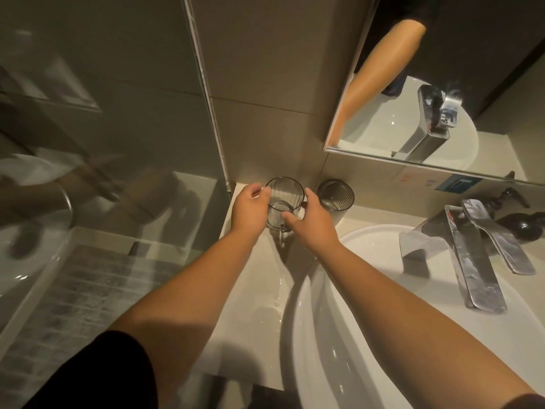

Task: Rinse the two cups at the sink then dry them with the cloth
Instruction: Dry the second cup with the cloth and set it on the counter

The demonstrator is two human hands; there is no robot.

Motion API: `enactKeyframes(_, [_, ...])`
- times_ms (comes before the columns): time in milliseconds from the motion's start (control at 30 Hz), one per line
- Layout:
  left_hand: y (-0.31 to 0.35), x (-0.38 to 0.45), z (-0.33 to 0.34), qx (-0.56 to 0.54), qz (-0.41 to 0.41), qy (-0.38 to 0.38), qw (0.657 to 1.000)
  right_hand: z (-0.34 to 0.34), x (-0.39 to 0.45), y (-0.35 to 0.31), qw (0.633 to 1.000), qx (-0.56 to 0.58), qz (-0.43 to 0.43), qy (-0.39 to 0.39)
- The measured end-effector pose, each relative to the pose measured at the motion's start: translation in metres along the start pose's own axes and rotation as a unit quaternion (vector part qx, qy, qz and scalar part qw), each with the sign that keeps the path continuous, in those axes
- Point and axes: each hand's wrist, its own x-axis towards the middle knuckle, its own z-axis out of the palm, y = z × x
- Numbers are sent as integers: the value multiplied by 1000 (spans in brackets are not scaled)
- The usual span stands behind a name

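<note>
A clear ribbed glass cup [285,193] stands upright in the back corner of the pale counter [253,293], left of the sink. My left hand [250,208] curls against its left side, fingertips at the rim. On the other side my right hand [313,224] wraps it, thumb across the front near the base. A second, smoky ribbed cup [336,199] stands just to the right, against the wall, touched by neither hand. I see no cloth.
The white sink basin [368,235] fills the lower right, with a chrome faucet [474,261] behind it and a dark soap dispenser [526,225] further back. A mirror [472,69] hangs above. A glass partition [118,143] bounds the counter's left side. Water drops lie on the counter.
</note>
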Motion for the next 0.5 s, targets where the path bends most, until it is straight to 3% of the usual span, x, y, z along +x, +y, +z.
enactKeyframes(300, [4, 8, -2, -47, -40, -25, 998, -7, 11, 3, 999, -28, -41, 12])
enactKeyframes(500, [-4, 2, 3, -6, 4, -28, 1000, -3, 16, 6, 998, -52, -36, 26])
